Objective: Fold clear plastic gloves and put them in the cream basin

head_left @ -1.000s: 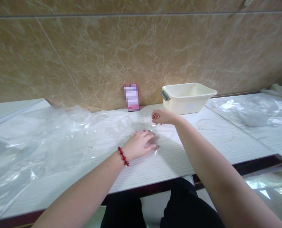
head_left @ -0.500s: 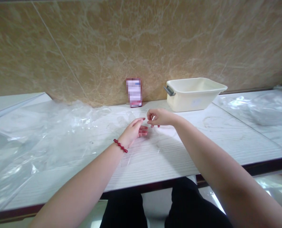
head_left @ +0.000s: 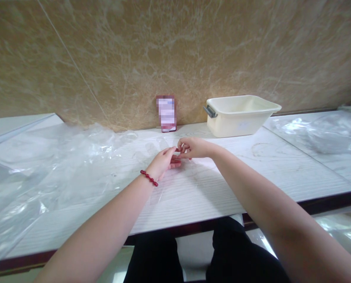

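Observation:
My left hand [head_left: 165, 161], with a red bead bracelet [head_left: 148, 178] on its wrist, is curled at the middle of the table, thumb above the fingers. Its fingertips meet those of my right hand [head_left: 191, 148], whose thumb and forefinger are pinched together. Whatever lies between the fingertips is too small or see-through to make out. Faint clear plastic [head_left: 157, 194] shows on the table beneath my left wrist. More thin clear plastic pieces [head_left: 150, 148] lie just beyond my left hand.
Crumpled clear plastic bags [head_left: 84, 165] cover the left side of the white wood-grain table [head_left: 222, 192]. A phone [head_left: 166, 114] leans on the marbled wall. Right of it stands a cream plastic bin [head_left: 234, 125] with a grey handle. Another clear plastic bag [head_left: 335, 133] lies at far right.
My right hand has moved slightly left, so its pinched fingertips now touch or overlap those of my left hand. A small gap showed between them before.

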Tool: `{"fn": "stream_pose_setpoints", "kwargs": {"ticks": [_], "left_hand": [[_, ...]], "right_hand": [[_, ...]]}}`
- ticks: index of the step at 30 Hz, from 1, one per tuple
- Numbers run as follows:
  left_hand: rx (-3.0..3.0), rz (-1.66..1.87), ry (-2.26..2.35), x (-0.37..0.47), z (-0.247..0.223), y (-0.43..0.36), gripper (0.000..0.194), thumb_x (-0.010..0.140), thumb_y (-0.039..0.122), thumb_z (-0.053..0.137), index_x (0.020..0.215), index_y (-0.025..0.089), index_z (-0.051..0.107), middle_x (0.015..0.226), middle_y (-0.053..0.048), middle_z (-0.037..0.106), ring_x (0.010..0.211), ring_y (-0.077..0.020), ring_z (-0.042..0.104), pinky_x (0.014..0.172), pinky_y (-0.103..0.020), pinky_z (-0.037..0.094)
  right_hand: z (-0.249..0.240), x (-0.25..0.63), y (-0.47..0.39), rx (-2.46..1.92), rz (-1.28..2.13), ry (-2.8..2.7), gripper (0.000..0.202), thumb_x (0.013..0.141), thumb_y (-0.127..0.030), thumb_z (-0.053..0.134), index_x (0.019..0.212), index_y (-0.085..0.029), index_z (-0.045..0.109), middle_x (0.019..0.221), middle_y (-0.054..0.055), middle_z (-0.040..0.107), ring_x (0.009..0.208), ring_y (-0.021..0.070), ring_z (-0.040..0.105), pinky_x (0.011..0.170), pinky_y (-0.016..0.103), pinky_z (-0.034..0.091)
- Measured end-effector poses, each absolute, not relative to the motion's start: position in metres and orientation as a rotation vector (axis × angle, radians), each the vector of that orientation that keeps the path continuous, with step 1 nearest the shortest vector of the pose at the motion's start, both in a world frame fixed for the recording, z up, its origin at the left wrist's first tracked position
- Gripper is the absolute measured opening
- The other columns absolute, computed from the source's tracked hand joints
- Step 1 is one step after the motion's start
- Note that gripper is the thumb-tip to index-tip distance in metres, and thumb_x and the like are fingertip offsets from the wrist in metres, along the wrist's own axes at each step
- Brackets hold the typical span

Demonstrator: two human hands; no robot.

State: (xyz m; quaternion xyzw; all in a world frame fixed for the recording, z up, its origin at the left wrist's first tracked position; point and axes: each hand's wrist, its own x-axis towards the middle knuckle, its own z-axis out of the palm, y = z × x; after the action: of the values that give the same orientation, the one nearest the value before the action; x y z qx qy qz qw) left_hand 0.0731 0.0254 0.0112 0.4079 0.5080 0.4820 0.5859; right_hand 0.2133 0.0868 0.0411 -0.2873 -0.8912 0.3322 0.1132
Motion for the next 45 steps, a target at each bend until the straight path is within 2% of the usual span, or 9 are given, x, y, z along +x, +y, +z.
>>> {"fn": "stream_pose_setpoints", "kwargs": {"ticks": [6, 9, 12, 15, 21, 29, 40, 45], "left_hand": [[1.017, 1.109, 1.25, 0.069, 0.006, 0.029, 0.012, 0.072, 0.021, 0.049, 0.065, 0.012, 0.053, 0.069, -0.004, 0.057, 0.061, -0.0094, 0.055, 0.06, -0.023, 0.048], [1.103, 1.081, 1.383, 0.068, 0.003, 0.029, 0.006, 0.066, 0.015, 0.055, 0.062, 0.013, 0.051, 0.062, -0.001, 0.055, 0.054, -0.0078, 0.054, 0.056, -0.021, 0.046], [1.26, 1.029, 1.499, 0.066, 0.001, 0.029, 0.007, 0.063, 0.014, 0.057, 0.066, 0.014, 0.051, 0.057, 0.0, 0.054, 0.046, -0.007, 0.052, 0.046, -0.018, 0.042], [1.379, 0.986, 1.582, 0.064, 0.0, 0.028, 0.008, 0.063, 0.015, 0.057, 0.071, 0.014, 0.054, 0.058, 0.0, 0.056, 0.043, -0.0063, 0.05, 0.042, -0.017, 0.039], [1.59, 0.854, 1.697, 0.063, 0.003, 0.027, 0.016, 0.064, 0.02, 0.054, 0.078, 0.015, 0.058, 0.061, -0.002, 0.059, 0.043, -0.0087, 0.05, 0.045, -0.021, 0.04], [1.753, 0.817, 1.796, 0.06, 0.006, 0.028, 0.013, 0.063, 0.02, 0.055, 0.073, 0.017, 0.061, 0.072, -0.004, 0.063, 0.066, -0.0152, 0.057, 0.061, -0.024, 0.042], [1.703, 0.7, 1.835, 0.048, 0.011, 0.031, 0.019, 0.06, 0.03, 0.06, 0.075, 0.018, 0.059, 0.061, -0.001, 0.061, 0.052, -0.0137, 0.055, 0.048, -0.022, 0.037], [1.699, 0.63, 1.867, 0.038, 0.012, 0.033, 0.02, 0.058, 0.029, 0.062, 0.075, 0.019, 0.059, 0.061, -0.001, 0.061, 0.054, -0.0143, 0.055, 0.049, -0.022, 0.038]], "right_hand": [[0.041, 0.217, 0.091, -0.902, 1.077, -2.635, 0.028, 0.07, -0.036, 0.052, 0.091, -0.018, 0.049, 0.074, 0.001, 0.062, 0.054, 0.0076, 0.054, 0.051, 0.018, 0.037], [0.047, 0.224, 0.095, -0.923, 0.902, -2.685, 0.025, 0.071, -0.036, 0.05, 0.088, -0.018, 0.054, 0.077, 0.001, 0.061, 0.06, 0.0082, 0.054, 0.055, 0.019, 0.037], [0.051, 0.231, 0.099, -0.948, 0.686, -2.821, 0.023, 0.066, -0.033, 0.055, 0.084, -0.02, 0.059, 0.076, 0.001, 0.06, 0.065, 0.01, 0.053, 0.06, 0.02, 0.037], [0.049, 0.235, 0.103, -1.004, 0.663, -2.93, 0.029, 0.062, -0.034, 0.059, 0.089, -0.023, 0.06, 0.078, 0.0, 0.06, 0.066, 0.011, 0.052, 0.06, 0.021, 0.036], [0.043, 0.234, 0.103, -1.073, 0.705, -3.014, 0.045, 0.055, -0.039, 0.063, 0.098, -0.025, 0.057, 0.078, 0.0, 0.058, 0.064, 0.0112, 0.051, 0.057, 0.021, 0.035], [0.045, 0.235, 0.102, -1.059, 0.7, -3.033, 0.049, 0.055, -0.037, 0.064, 0.102, -0.025, 0.055, 0.073, -0.001, 0.057, 0.06, 0.01, 0.049, 0.055, 0.02, 0.034], [0.046, 0.235, 0.101, -1.163, 0.727, -3.031, 0.053, 0.054, -0.037, 0.065, 0.104, -0.028, 0.054, 0.072, -0.002, 0.057, 0.064, 0.012, 0.05, 0.057, 0.021, 0.035], [0.046, 0.235, 0.101, -1.17, 0.749, -3.033, 0.053, 0.054, -0.037, 0.065, 0.105, -0.028, 0.053, 0.074, -0.002, 0.056, 0.066, 0.0124, 0.051, 0.058, 0.021, 0.034]]}}
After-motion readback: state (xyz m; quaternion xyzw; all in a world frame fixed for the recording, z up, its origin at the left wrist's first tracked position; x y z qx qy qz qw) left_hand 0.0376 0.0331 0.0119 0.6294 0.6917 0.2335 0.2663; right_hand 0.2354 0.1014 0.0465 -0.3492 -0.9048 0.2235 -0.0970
